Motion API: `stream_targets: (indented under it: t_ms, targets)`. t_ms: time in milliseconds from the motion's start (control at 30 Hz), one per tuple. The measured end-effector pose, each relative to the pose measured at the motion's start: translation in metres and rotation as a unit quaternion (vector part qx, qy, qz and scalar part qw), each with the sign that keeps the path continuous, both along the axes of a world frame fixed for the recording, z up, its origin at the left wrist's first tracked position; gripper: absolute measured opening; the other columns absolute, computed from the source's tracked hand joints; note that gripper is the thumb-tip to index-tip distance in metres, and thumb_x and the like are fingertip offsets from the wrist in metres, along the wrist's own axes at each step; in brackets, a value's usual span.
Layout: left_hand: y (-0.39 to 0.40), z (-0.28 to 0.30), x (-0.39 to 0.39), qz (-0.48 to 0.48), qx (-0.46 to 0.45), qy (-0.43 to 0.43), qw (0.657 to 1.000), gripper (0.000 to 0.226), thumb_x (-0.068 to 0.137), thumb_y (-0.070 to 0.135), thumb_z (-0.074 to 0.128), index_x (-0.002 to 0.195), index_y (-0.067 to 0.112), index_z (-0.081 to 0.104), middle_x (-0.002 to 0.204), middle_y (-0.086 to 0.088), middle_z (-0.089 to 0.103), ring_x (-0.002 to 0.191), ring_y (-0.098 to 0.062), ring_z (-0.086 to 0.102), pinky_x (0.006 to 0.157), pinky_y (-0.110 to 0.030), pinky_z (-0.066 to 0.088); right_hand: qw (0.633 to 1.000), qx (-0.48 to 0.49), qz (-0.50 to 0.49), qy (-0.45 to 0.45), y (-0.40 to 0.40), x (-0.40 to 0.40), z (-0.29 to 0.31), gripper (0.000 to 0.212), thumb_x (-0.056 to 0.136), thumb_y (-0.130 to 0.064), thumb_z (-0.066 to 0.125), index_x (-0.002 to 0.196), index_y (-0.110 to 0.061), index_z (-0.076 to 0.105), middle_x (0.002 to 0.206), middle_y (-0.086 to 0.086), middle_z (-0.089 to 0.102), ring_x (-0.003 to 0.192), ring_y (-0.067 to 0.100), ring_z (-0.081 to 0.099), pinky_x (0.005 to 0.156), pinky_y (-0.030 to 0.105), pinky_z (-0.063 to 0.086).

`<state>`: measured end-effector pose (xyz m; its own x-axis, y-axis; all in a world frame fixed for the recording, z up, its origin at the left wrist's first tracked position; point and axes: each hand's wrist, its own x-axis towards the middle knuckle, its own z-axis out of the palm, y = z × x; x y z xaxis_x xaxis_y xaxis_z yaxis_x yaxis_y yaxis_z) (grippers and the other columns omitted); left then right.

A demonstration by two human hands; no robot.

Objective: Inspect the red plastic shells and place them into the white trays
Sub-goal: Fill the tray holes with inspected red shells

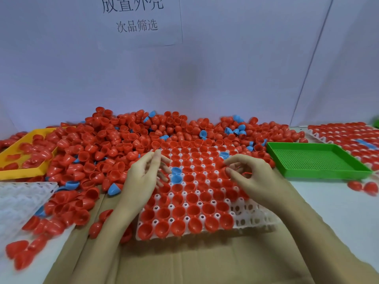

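Note:
A white tray (256,220) lies in the middle on cardboard. Most of its cups hold red shells (192,210), and a few hold blue shells (176,175); the cups at its right front corner are bare. A big heap of loose red shells (123,140) fills the table behind and to the left. My left hand (143,177) hovers over the tray's left side with fingers spread and nothing in it. My right hand (252,177) is over the tray's right side, its fingers curled around a red shell that is mostly hidden.
A yellow tray (20,173) holding red shells sits at the left, with a bare white tray (20,197) in front of it. A green mesh tray (315,160) stands at the right, and a filled white tray (348,138) behind it. A paper sign (139,19) hangs on the wall.

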<state>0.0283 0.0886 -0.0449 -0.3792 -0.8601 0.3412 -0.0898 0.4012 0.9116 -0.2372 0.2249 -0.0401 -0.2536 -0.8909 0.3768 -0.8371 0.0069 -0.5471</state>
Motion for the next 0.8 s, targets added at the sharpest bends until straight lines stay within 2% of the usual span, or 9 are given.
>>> stream_targets:
  t_ms: [67,267,400,600,700,800]
  targets:
    - [-0.001,0.000,0.000,0.008,-0.012,-0.004,1.000,0.041,0.110,0.041,0.041,0.098,0.017,0.072,0.083,-0.001,0.075,0.073,-0.019,0.072,0.065,-0.027,0.059,0.998,0.017,-0.009,0.053,0.020,-0.003,-0.004,0.023,0.092,-0.071,0.053,0.112,-0.064,0.061,0.102,-0.033,0.068,0.090,-0.007,0.069,0.068,0.024,0.061]
    - [0.000,-0.001,-0.002,0.018,-0.034,-0.023,0.999,0.041,0.110,0.040,0.042,0.096,0.017,0.072,0.084,0.001,0.075,0.074,-0.015,0.072,0.062,-0.023,0.058,0.997,0.043,0.039,0.056,0.063,0.008,-0.003,0.025,0.091,-0.074,0.052,0.106,-0.058,0.063,0.100,-0.024,0.066,0.084,0.005,0.068,0.060,0.031,0.059]
    - [0.002,-0.002,-0.002,0.025,-0.046,-0.040,0.998,0.041,0.111,0.038,0.042,0.095,0.016,0.072,0.083,0.003,0.075,0.073,-0.015,0.071,0.062,-0.023,0.058,0.992,0.082,0.046,0.086,0.070,0.017,0.006,0.016,0.091,-0.060,0.059,0.104,-0.054,0.065,0.095,-0.024,0.065,0.084,0.002,0.067,0.064,0.029,0.057]
    - [0.001,-0.004,-0.002,0.031,-0.064,-0.053,0.996,0.041,0.111,0.039,0.042,0.093,0.018,0.072,0.083,0.007,0.074,0.074,-0.013,0.072,0.061,-0.020,0.057,0.989,0.108,0.055,0.083,0.072,0.029,0.014,0.011,0.097,-0.031,0.074,0.102,-0.040,0.073,0.094,-0.018,0.064,0.089,-0.003,0.060,0.069,0.008,0.044]
    - [0.001,-0.004,-0.002,0.034,-0.073,-0.064,0.995,0.040,0.110,0.041,0.042,0.093,0.020,0.072,0.083,0.008,0.074,0.075,-0.011,0.072,0.063,-0.021,0.058,0.987,0.123,0.049,0.093,0.071,0.033,0.017,0.007,0.098,-0.032,0.072,0.102,-0.037,0.075,0.097,-0.016,0.065,0.086,-0.001,0.058,0.072,0.010,0.042]
    - [0.002,-0.004,-0.002,0.034,-0.085,-0.073,0.993,0.040,0.110,0.042,0.042,0.092,0.023,0.072,0.082,0.010,0.074,0.075,-0.010,0.071,0.068,-0.029,0.060,0.985,0.126,0.055,0.103,0.069,0.031,0.016,0.005,0.098,-0.034,0.072,0.099,-0.039,0.073,0.090,-0.017,0.064,0.086,-0.002,0.057,0.070,0.010,0.041]
